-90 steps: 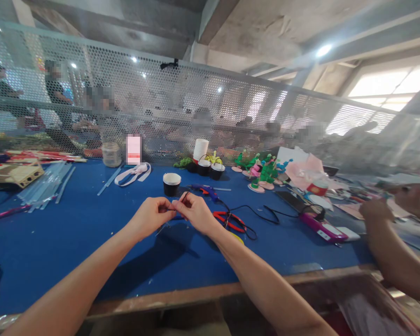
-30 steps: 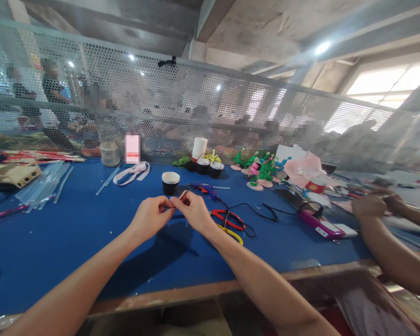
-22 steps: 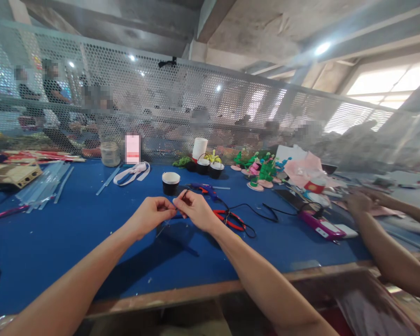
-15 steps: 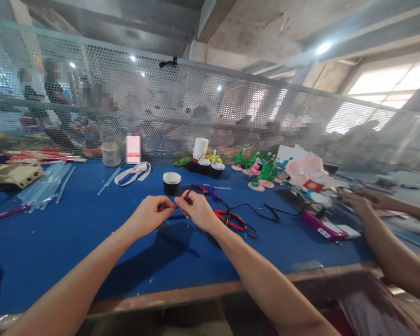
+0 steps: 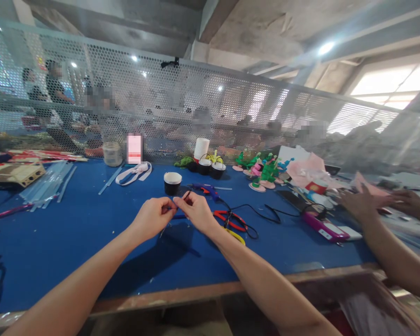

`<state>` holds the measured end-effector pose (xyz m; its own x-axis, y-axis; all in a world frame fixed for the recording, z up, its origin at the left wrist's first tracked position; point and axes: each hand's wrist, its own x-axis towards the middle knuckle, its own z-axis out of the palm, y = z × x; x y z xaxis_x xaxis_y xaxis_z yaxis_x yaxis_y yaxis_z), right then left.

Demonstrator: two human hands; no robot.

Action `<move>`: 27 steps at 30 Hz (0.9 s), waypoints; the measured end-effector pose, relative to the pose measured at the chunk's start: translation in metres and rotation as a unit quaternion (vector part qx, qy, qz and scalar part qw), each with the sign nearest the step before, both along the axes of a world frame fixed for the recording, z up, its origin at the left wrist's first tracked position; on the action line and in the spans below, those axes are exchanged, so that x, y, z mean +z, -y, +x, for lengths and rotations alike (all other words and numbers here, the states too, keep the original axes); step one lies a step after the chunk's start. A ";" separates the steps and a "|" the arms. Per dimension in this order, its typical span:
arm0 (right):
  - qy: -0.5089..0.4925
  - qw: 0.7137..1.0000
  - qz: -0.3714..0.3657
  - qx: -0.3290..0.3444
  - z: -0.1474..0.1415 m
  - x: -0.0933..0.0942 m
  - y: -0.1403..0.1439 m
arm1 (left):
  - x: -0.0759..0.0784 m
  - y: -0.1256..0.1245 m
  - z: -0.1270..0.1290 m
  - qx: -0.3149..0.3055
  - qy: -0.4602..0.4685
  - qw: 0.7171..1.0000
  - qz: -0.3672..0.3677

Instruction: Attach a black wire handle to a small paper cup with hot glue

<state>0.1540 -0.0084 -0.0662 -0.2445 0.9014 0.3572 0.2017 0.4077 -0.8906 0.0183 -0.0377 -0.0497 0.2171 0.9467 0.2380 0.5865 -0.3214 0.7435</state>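
Above the blue felt table (image 5: 56, 242), from my head view, my left hand (image 5: 153, 217) and my right hand (image 5: 196, 212) meet fingertip to fingertip. Both pinch one thin dark wire (image 5: 186, 195), stiff and fine. Its long axis runs from low left to high right, and the free end rises just past my right fingers, so the right hand is nearer to it. Behind stands a black paper cup (image 5: 172, 183); red pliers (image 5: 231, 219) lie near my right wrist.
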 end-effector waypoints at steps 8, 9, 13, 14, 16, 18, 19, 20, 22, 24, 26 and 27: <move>-0.066 0.990 -0.052 0.115 0.003 -0.001 -0.003 | 0.008 0.002 -0.002 -0.017 0.119 0.983 -0.141; -0.061 0.991 -0.048 0.106 0.003 -0.001 -0.003 | 0.007 0.002 -0.002 -0.018 0.111 0.985 -0.131; -0.033 0.997 -0.033 0.069 0.002 0.000 -0.003 | 0.005 -0.001 -0.005 -0.019 0.057 0.995 -0.073; -0.025 0.997 -0.027 0.062 0.002 0.000 -0.003 | 0.004 -0.001 -0.006 -0.018 0.044 0.997 -0.062; -0.009 0.999 -0.012 0.052 0.002 0.001 -0.003 | 0.004 -0.001 -0.006 -0.013 0.019 0.999 -0.038; 0.011 0.999 0.007 0.040 0.002 0.001 -0.003 | 0.005 -0.001 -0.006 -0.005 -0.008 1.000 -0.014; 0.019 0.999 0.015 0.033 0.002 0.001 -0.003 | 0.005 0.000 -0.005 0.001 -0.024 1.000 -0.003; 0.026 0.999 0.021 0.026 0.002 0.001 -0.003 | 0.006 0.001 -0.004 0.009 -0.038 0.999 0.008; 0.035 0.999 0.029 0.012 0.002 0.001 -0.003 | 0.006 0.002 -0.002 0.025 -0.062 0.997 0.025; 0.040 0.999 0.031 0.002 0.001 0.000 -0.003 | 0.006 0.003 0.000 0.038 -0.074 0.996 0.037; 0.041 0.999 0.030 -0.006 0.001 0.000 -0.002 | 0.005 0.003 0.001 0.045 -0.070 0.996 0.041; 0.040 0.999 0.028 -0.006 0.001 0.000 -0.001 | 0.004 0.002 0.001 0.046 -0.063 0.996 0.037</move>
<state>0.1548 -0.0072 -0.0659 -0.2642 0.8837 0.3864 0.2761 0.4532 -0.8476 0.0191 -0.0402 -0.0458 0.1630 0.9446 0.2849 0.7035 -0.3137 0.6377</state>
